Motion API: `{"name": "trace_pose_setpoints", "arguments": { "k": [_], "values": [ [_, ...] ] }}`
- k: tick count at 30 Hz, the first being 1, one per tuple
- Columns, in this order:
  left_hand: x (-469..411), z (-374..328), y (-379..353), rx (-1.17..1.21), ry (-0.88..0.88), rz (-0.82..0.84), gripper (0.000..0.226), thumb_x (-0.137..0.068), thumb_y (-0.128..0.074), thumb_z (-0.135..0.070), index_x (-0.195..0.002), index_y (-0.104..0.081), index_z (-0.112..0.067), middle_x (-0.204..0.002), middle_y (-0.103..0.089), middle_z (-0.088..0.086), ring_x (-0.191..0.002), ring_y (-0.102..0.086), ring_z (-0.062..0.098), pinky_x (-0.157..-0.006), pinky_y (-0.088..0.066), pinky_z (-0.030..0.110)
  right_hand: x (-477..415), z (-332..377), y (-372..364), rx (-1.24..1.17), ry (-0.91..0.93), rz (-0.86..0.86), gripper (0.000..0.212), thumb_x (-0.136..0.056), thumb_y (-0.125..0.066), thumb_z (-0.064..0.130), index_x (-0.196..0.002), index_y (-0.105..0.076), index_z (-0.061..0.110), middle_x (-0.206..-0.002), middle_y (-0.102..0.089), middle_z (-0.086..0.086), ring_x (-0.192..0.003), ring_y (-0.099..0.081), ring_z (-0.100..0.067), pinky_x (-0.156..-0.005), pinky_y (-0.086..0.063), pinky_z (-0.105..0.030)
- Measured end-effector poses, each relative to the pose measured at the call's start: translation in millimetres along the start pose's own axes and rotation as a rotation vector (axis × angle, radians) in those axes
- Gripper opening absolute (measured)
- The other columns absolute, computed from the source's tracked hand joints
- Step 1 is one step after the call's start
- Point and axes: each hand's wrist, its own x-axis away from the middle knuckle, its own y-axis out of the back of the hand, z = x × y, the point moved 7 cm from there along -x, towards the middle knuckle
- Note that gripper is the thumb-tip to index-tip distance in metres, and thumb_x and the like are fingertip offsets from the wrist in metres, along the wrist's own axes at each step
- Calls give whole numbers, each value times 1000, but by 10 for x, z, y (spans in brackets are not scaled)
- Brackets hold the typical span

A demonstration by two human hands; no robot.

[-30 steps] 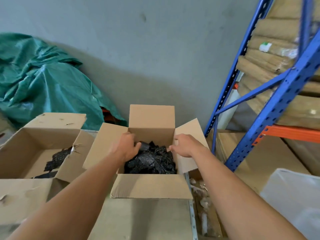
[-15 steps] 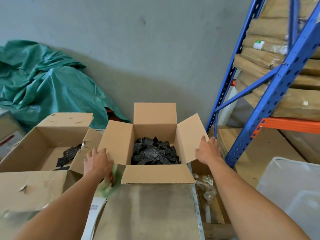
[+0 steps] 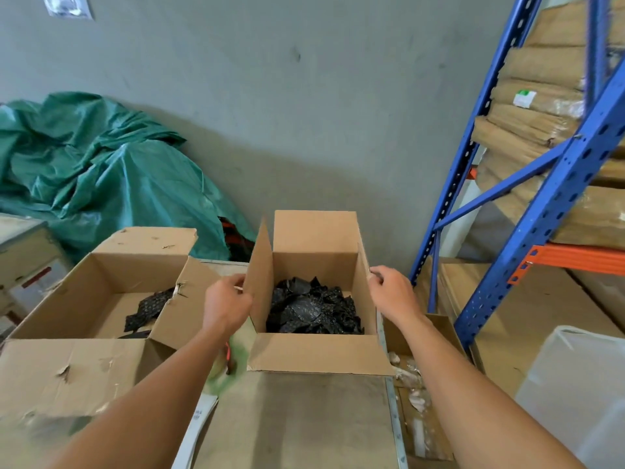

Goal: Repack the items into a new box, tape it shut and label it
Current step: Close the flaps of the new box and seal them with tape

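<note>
My left hand (image 3: 228,302) pinches the outer edge of the left side flap (image 3: 258,282), thumb and curled fingers closed on the cardboard, and the flap stands nearly upright. My right hand (image 3: 394,294) does the same on the right side flap (image 3: 367,275), fingers curled over its edge; this flap shows edge-on and also stands up. Both flaps belong to the new box (image 3: 318,355), which sits on the table (image 3: 294,421) straight in front of me. Its far flap is raised and its near flap is folded out toward me. Inside lies a heap of black packets (image 3: 311,309) covering the bottom, well below the rim.

Just beside it on my left is the old box (image 3: 101,282), worn and torn, all flaps open, with a few black pieces (image 3: 148,306) left on its floor. Behind it a green tarp (image 3: 101,170) is bunched against the grey wall. A blue rack (image 3: 541,211) with wrapped brown bundles stands to my right.
</note>
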Motion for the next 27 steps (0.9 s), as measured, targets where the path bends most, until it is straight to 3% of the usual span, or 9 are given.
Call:
{"name": "trace_pose_setpoints", "arguments": {
  "k": [2,5,8,11,15,17,22,25,27],
  "values": [
    [56,-205,-170,-57,-138,88,36,-92,-64,-35,-126,-71,-25,-111,-75,-5,-93,-69,12,-83,-57,32,-19,70,-141,4,20,114,42,-107,-44,37,-142,-58,20,-143,-59,-3,-129,-54,-23,-100,-43,-35],
    [45,-214,-430,-78,-127,214,48,-96,-54,-57,-131,-68,-27,-123,-70,-3,-108,-64,15,-91,-51,33,-72,52,-336,47,21,257,42,-108,-41,42,-139,-62,22,-143,-61,-1,-126,-55,-22,-100,-42,-35],
    [-54,-49,-648,-117,-12,398,48,-100,-50,-56,-133,-67,-26,-134,-66,2,-116,-61,22,-95,-45,32,-106,-81,-542,119,-17,425,40,-106,-49,37,-141,-59,22,-139,-61,-2,-123,-57,-23,-94,-43,-34],
    [-240,198,-748,-231,36,471,49,-98,-55,-52,-142,-58,-30,-150,-52,5,-133,-51,29,-111,-39,41,-227,-318,-724,171,-66,534,47,-100,-61,28,-145,-54,23,-145,-56,-4,-126,-56,-24,-97,-46,-34],
    [-369,487,-865,-261,199,554,87,-93,-64,-54,-162,-20,-25,-159,-40,11,-141,-44,32,-115,-35,43,-507,-495,-874,193,-87,515,38,-91,-73,27,-128,-62,27,-134,-48,-4,-119,-54,-24,-100,-48,-39],
    [-379,539,-982,-243,232,586,95,-91,-69,-51,-163,-15,-19,-157,-43,11,-139,-46,31,-113,-36,40,-690,-544,-923,189,-94,454,38,-89,-76,34,-123,-62,25,-131,-44,-3,-123,-50,-25,-106,-45,-41],
    [-453,545,-1197,-203,200,580,86,-92,-73,-31,-160,-23,-15,-138,-58,4,-118,-55,18,-89,-36,20,-1198,-694,-1029,-47,-189,399,82,-81,-84,31,-145,-35,20,-144,-40,-5,-132,-46,-25,-107,-40,-38],
    [-475,656,-1223,-76,247,622,97,-90,-76,-30,-163,-12,-21,-134,-58,-5,-117,-56,12,-98,-41,22,-1488,-724,-1121,-172,-245,466,120,-76,-89,22,-161,-6,21,-157,-39,-5,-142,-41,-26,-115,-34,-42],
    [-490,698,-1218,-37,259,633,98,-91,-74,-29,-163,-8,-23,-137,-55,-7,-124,-54,13,-106,-41,26,-1662,-709,-1190,-185,-251,486,132,-74,-90,21,-162,8,22,-164,-30,-5,-148,-34,-27,-120,-29,-44]
  ]
}}
